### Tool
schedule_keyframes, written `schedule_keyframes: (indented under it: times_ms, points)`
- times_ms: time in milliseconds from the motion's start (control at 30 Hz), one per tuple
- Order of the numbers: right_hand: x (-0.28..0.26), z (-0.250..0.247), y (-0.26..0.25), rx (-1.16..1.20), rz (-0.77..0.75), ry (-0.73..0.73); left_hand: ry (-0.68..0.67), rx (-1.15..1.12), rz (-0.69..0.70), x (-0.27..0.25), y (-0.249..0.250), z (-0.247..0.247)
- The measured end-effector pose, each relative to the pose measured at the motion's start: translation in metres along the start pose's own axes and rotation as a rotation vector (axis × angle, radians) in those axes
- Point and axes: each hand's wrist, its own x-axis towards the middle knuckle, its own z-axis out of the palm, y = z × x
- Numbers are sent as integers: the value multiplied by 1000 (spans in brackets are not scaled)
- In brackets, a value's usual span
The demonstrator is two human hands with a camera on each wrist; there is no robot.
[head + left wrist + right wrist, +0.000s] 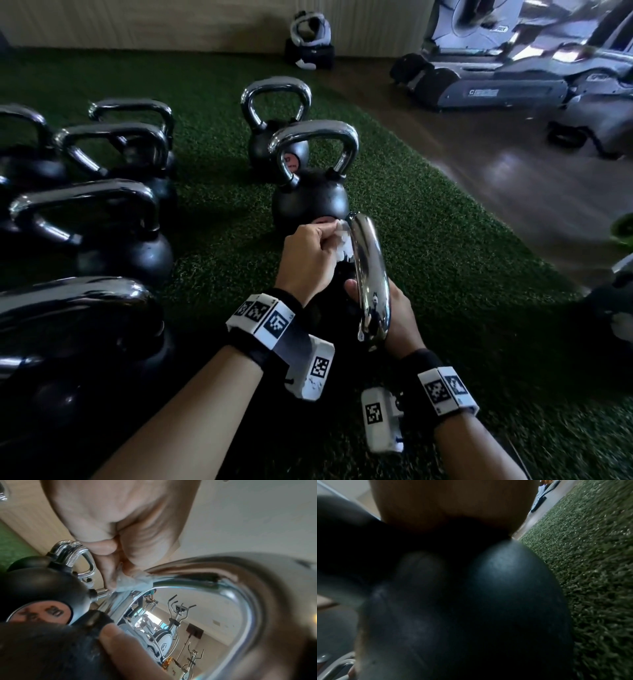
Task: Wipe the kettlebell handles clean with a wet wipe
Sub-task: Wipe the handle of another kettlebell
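Note:
The nearest kettlebell has a chrome handle and a black ball, mostly hidden under my hands. My left hand pinches a crumpled white wet wipe and presses it against the far left side of that handle. The left wrist view shows the wipe bunched on the curved handle. My right hand grips the kettlebell at the handle's near end, thumb on the left side. The right wrist view is filled by the dark ball under my palm.
Two more kettlebells stand just beyond on the green turf. Several larger kettlebells crowd the left side. Wooden floor and exercise machines lie to the back right.

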Motion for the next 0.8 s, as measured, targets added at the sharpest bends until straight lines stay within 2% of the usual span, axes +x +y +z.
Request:
schedule_keyframes:
  times_ms: [67, 133, 233, 333, 467, 567, 667, 800]
  points:
    - [0, 0, 0, 7, -10, -1, -3, -33, -35, 1, -2, 2]
    - [-1, 0, 1, 2, 5, 0, 50, -60, -17, -1, 4, 1]
    - [-2, -3, -5, -65, -25, 15, 112, -111, 93, -16, 22, -6]
    - [-3, -6, -10, -125, -45, 14, 140, -26, 195, -31, 35, -7]
    - [-5, -4, -10, -73, -28, 15, 146, -96, 108, -20, 32, -8]
    - [-8, -6, -15, -87, -44, -13, 153, -121, 97, -44, 36, -6]
    - [-10, -8, -22, 0, -16, -31, 168, -172, 96, -78, 40, -4]
    - [-10, -7, -19, 81, 14, -24, 230, -181, 61, -75, 38, 1]
